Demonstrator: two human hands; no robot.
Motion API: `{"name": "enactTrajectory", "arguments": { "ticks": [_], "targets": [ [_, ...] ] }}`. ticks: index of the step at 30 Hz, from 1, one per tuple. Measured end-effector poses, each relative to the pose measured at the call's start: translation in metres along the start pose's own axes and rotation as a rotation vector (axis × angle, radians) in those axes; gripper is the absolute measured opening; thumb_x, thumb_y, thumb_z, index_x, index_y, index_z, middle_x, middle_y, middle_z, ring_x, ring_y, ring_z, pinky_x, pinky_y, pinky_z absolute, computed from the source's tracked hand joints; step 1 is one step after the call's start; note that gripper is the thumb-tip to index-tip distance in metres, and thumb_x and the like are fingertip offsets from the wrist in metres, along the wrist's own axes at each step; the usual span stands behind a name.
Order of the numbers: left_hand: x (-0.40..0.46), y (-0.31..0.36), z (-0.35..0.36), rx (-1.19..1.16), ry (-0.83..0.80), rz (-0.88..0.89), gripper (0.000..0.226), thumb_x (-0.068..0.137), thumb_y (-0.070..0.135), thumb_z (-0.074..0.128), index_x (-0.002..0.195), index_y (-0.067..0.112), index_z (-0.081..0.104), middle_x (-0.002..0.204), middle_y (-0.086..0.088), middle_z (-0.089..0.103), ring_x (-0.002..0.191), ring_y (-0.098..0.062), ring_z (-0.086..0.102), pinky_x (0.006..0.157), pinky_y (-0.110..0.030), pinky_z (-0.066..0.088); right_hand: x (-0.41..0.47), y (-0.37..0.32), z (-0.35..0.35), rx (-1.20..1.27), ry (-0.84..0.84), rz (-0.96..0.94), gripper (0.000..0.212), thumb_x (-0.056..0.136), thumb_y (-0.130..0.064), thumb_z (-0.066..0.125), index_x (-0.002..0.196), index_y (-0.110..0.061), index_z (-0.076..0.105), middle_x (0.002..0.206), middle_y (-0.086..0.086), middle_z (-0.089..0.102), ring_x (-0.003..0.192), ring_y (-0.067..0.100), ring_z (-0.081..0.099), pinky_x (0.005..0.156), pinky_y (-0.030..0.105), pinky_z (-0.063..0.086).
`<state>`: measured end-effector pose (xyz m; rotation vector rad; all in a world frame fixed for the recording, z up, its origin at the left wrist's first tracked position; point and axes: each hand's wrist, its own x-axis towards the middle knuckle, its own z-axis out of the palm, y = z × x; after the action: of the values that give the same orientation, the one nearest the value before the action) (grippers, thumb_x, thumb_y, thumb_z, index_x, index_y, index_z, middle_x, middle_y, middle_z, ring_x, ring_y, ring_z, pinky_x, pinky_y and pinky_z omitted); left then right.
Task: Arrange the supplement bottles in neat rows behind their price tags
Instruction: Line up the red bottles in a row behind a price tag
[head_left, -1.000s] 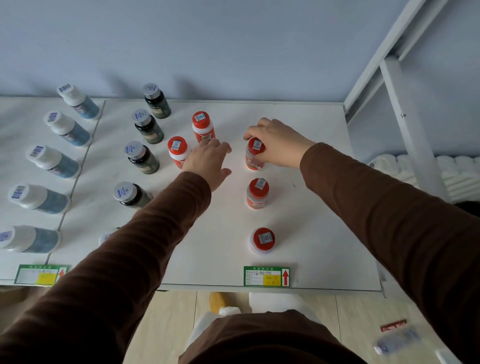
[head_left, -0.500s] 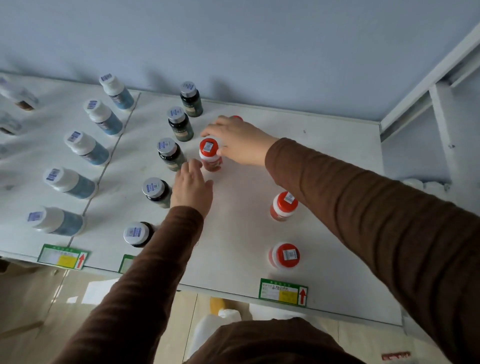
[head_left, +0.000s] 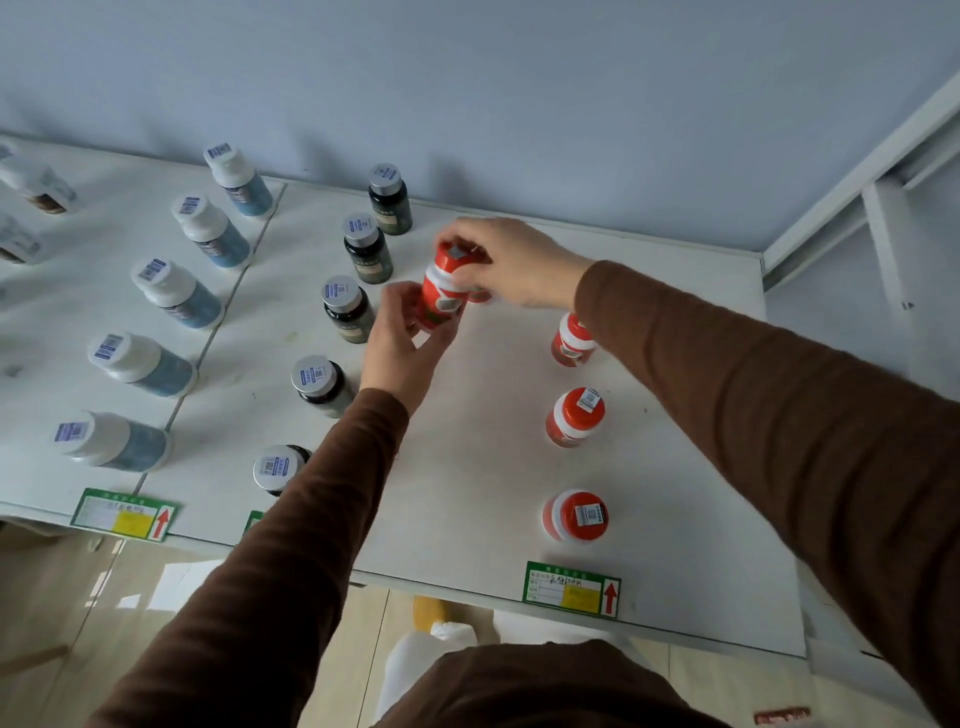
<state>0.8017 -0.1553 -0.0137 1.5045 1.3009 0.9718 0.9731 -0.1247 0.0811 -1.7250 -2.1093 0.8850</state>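
A red-capped supplement bottle (head_left: 441, 296) is lifted and tilted above the white shelf (head_left: 467, 467). My left hand (head_left: 402, 343) grips its lower body and my right hand (head_left: 511, 262) pinches its cap. A second red bottle (head_left: 479, 296) peeks out under my right hand. Three more red bottles (head_left: 574, 415) stand in a row on the right, behind a green price tag (head_left: 571, 590). A row of dark bottles with grey caps (head_left: 345, 309) stands just left of my hands; its tag (head_left: 254, 519) is mostly hidden by my left sleeve.
Blue bottles with white caps (head_left: 176, 293) form a row further left behind another green tag (head_left: 124, 514). More bottles (head_left: 36, 187) sit at the far left edge. A white shelf upright (head_left: 888, 249) rises at the right. The wall stands close behind the shelf.
The red bottle my right hand held on the shelf is now lifted and tilted. My left hand, empty before, has closed around its body.
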Motion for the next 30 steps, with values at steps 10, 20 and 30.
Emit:
{"name": "enactTrajectory", "arguments": {
  "ticks": [10, 20, 30],
  "targets": [
    [-0.001, 0.075, 0.001, -0.837, -0.592, -0.393, 0.044, 0.099, 0.035, 0.042, 0.126, 0.002, 0.052, 0.108, -0.019, 0.063, 0.095, -0.027, 0.064, 0.094, -0.035, 0.052, -0.045, -0.002, -0.058, 0.258, 0.199, 0.100, 0.048, 0.087, -0.059, 0.063, 0.097, -0.012, 0.068, 0.079, -0.006, 0.062, 0.068, 0.007, 0.056, 0.062, 0.023, 0.046],
    [0.027, 0.092, 0.045, -0.945, -0.689, -0.462, 0.043, 0.102, 0.032, 0.039, 0.132, 0.003, 0.046, 0.108, -0.018, 0.064, 0.096, -0.025, 0.063, 0.094, -0.035, 0.052, -0.061, 0.031, -0.082, 0.220, 0.322, 0.186, 0.053, 0.089, -0.063, 0.056, 0.097, -0.012, 0.069, 0.079, -0.007, 0.061, 0.068, 0.005, 0.054, 0.067, 0.025, 0.046],
    [0.087, 0.091, 0.093, 0.440, -0.481, 0.217, 0.040, 0.086, 0.022, 0.067, 0.120, 0.009, 0.050, 0.109, -0.004, 0.064, 0.096, -0.016, 0.061, 0.081, -0.027, 0.047, -0.048, 0.078, -0.090, -0.112, 0.283, 0.196, 0.042, 0.086, -0.036, 0.071, 0.124, -0.020, 0.063, 0.122, 0.001, 0.065, 0.109, 0.019, 0.059, 0.088, 0.026, 0.042]
  ]
}}
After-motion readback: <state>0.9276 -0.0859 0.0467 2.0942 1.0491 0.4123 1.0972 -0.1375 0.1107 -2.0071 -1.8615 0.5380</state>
